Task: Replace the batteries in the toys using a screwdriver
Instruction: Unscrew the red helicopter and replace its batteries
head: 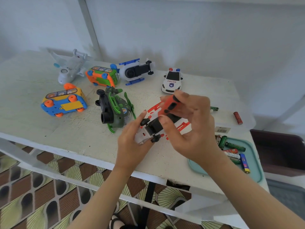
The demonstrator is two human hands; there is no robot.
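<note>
left hand (133, 139) grips red-and-white helicopter (153, 128), belly up, near table (33, 96) front edge | right hand (193, 129) pinches orange screwdriver (170, 104) above it | I fear tip slip, screw rolling off that edge

Your right hand (189, 126) covers the screwdriver (169, 104) below its orange handle, so you cannot see its shaft or tip. The red-and-white toy (153, 128) is largely hidden between that hand and your left hand (133, 139). At 4 o'clock your forearm covers one corner of the tray (257, 164), and the labels on its batteries (234, 146) are too small to read. At 3 o'clock a dark object (280, 152) runs off the edge.
</note>
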